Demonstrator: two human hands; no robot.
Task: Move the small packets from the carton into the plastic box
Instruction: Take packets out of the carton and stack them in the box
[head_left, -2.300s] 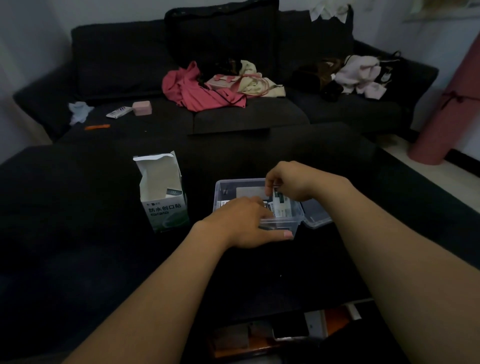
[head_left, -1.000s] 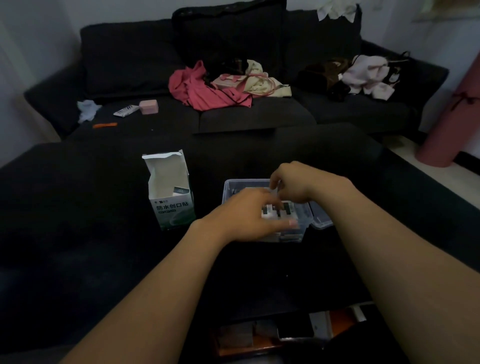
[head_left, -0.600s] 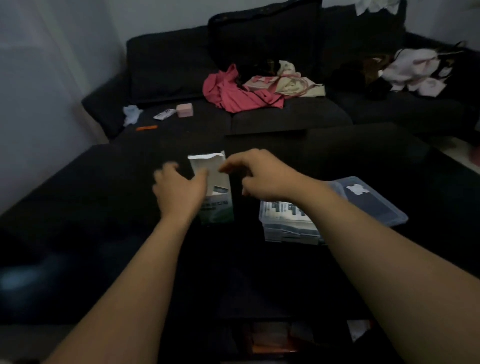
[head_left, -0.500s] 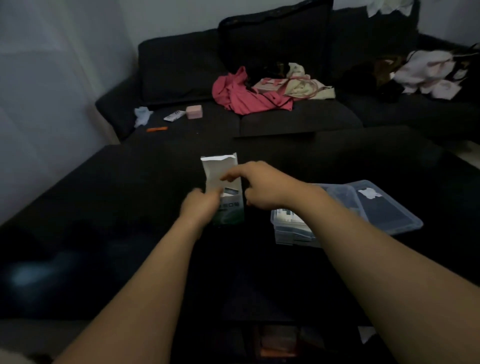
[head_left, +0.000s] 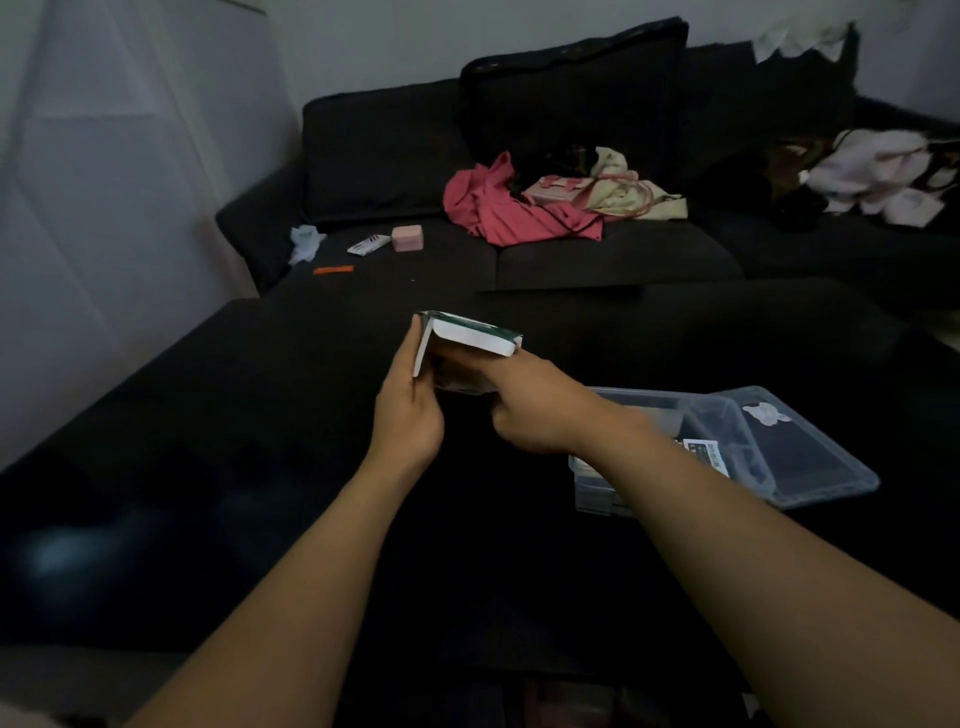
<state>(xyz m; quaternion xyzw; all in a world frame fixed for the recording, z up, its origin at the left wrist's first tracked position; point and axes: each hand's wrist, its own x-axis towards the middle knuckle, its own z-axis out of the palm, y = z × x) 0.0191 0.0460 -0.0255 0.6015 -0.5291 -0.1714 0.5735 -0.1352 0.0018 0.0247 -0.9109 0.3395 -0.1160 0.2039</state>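
Nearest the viewer, on the right side of the dark bench (head_left: 208, 467), the clear plastic box (head_left: 727, 421) is seen with its lid (head_left: 810, 457) lying open beside it on the far right; a few small packets (head_left: 704, 453) are already lodged inside, one printed label showing past the right forearm. The box is judged to be light and rigid, so nothing is asked of it except that it stay put. A little farther off and to the left, lifted clear of the bench, the carton (head_left: 467, 335) is held tipped onto its side between both hands. The left hand (head_left: 408, 410) is wrapped round the carton's left end, its fingers running up along the white end flap. The right hand (head_left: 524, 402) is held against the carton's underside with curled fingers, and something pale seems to be gripped beneath it; whether that is a packet being drawn out or part of the carton cannot be told in the dim light. The carton is judged to be thin card, light and easily crushed, so it is best held by its edges and corners, not squeezed across its broad faces. The packets are judged to be flat, flimsy and somewhat slick, best pinched by an edge between thumb and forefinger. The carton is well apart from the box, to its left and beyond.
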